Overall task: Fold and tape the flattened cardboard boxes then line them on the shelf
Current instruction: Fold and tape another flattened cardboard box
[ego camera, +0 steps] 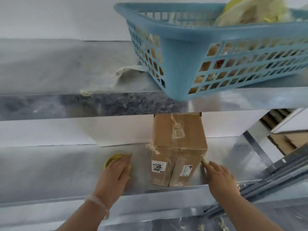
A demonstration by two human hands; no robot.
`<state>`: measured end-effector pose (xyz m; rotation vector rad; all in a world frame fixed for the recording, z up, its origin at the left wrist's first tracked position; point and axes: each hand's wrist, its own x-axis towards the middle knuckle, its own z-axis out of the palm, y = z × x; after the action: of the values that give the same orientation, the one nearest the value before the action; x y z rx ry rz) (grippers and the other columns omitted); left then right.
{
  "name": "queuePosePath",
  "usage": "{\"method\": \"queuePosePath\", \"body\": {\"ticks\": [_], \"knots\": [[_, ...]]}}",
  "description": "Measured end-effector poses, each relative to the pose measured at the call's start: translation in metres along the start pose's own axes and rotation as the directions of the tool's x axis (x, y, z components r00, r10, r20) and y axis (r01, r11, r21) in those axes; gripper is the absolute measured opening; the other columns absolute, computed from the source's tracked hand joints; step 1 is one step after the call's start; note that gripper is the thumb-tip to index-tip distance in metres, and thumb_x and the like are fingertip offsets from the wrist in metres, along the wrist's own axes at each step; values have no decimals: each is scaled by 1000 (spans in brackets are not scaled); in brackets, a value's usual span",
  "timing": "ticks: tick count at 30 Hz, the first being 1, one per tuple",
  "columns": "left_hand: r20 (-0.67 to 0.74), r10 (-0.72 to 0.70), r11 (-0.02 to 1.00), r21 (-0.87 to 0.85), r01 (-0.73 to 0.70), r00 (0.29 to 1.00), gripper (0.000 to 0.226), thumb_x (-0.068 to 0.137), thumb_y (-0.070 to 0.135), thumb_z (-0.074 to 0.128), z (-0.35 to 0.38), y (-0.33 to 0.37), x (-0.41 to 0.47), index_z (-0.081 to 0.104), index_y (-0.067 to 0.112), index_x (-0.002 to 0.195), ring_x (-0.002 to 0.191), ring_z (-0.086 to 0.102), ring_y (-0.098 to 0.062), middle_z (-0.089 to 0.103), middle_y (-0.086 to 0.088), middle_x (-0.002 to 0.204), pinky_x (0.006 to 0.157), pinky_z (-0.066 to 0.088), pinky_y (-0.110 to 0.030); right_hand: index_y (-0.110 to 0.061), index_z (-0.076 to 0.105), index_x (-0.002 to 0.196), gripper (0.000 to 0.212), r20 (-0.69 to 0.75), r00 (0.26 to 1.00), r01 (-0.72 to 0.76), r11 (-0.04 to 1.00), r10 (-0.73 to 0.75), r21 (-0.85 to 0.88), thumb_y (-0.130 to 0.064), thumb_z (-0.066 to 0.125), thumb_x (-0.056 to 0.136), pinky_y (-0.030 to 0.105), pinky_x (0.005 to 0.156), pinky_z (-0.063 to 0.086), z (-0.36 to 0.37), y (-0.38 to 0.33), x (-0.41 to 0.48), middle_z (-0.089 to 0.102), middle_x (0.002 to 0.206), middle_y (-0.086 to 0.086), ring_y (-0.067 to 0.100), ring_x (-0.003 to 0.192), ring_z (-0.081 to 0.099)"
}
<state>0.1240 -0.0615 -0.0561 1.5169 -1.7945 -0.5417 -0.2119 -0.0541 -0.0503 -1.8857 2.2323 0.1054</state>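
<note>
**Inspection: one taped box on the middle shelf, both hands at shelf level**

I find the cardboard box (178, 139) closed and standing on the middle metal shelf (58, 167), right of centre, with its near face close to the shelf's front lip. Clear tape runs along its top and down the middle seam of the near face. A white label (158, 166) with black handwriting sits on the left half of that face, and a second printed label sits on the right half. The box top passes under the front edge of the upper shelf (50, 67).

The right hand (220, 177) reaches in from the lower right with its fingers stretched nearly straight. The foremost fingertip touches the box's near right edge. That tip is blurred, and I cannot make out more there.

The left hand (115, 172) lies on the same shelf, well left of the box and apart from it. Its fingers run fairly straight across the top of a yellow-green tape roll (109, 160), resting on it. Only the roll's left rim shows. A pale translucent band (96, 204) circles that wrist.

On the upper shelf a blue plastic basket (180, 52) overhangs the front edge above the box, holding pale, blurred contents. Crumpled tape scraps (123, 72) lie just left of it. Beyond the shelf frame, far right, flattened cardboard (283, 140) is stacked.
</note>
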Motion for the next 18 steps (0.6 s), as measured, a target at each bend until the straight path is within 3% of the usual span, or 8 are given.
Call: {"method": "queuePosePath", "body": {"ticks": [2,4,6,8,10,12,16,18], "knots": [[-163,-56,968,-252,13,985,41,93,45,40,-10,53,2,56,29,127,119,53,-4,55,27,124,101,40,-22,-36,23,151,53,-166,985,19,944,38,329,-22,36,102,38,112,34,-8,-8,-4,33,154,-5,17,136,37],[-233,-49,867,-493,-74,971,56,93,54,41,-15,102,8,48,22,138,130,45,-4,52,16,138,105,37,-21,-36,31,149,46,-350,925,198,599,147,776,-29,37,103,32,112,34,-27,-28,-21,41,149,-10,8,134,40],[-217,-20,801,-588,-114,976,73,86,64,48,-11,136,14,37,21,144,134,40,-4,44,12,145,106,36,-19,-35,32,149,55,-455,882,429,191,123,883,-50,44,96,22,109,37,-57,-58,-44,42,148,-16,-1,135,39],[-166,-15,780,-618,-92,986,78,77,59,66,1,157,21,34,29,142,126,48,-1,49,14,138,99,43,-18,-36,25,148,79,-474,881,474,10,12,881,-62,60,82,13,96,44,-83,-83,-57,45,143,-24,-7,127,47],[-174,-32,783,-617,-83,984,71,76,32,76,12,164,24,37,38,135,113,58,0,60,21,123,89,49,-17,-41,27,141,85,-447,894,447,0,-28,895,-46,79,74,8,82,48,-96,-97,-54,55,124,-33,-11,110,57],[-201,-42,790,-606,-91,979,68,78,18,76,16,158,27,39,43,130,109,60,0,63,22,116,85,49,-15,-48,34,130,77,-468,884,468,36,-2,883,-30,82,73,7,77,49,-96,-102,-47,61,115,-27,-9,103,61],[-207,0,778,-615,-130,978,62,84,46,61,13,152,28,31,38,138,115,57,-1,58,29,122,89,46,-13,-42,32,138,63,-511,859,511,0,-19,860,-29,63,85,12,81,50,-85,-102,-43,67,117,-17,0,107,63],[-203,3,762,-634,-134,979,61,88,49,54,17,153,26,29,32,141,118,55,-2,56,29,126,93,45,-16,-41,30,141,61,-516,856,516,-16,-11,856,-41,60,88,16,86,50,-82,-103,-43,64,122,-20,2,114,60]]}}
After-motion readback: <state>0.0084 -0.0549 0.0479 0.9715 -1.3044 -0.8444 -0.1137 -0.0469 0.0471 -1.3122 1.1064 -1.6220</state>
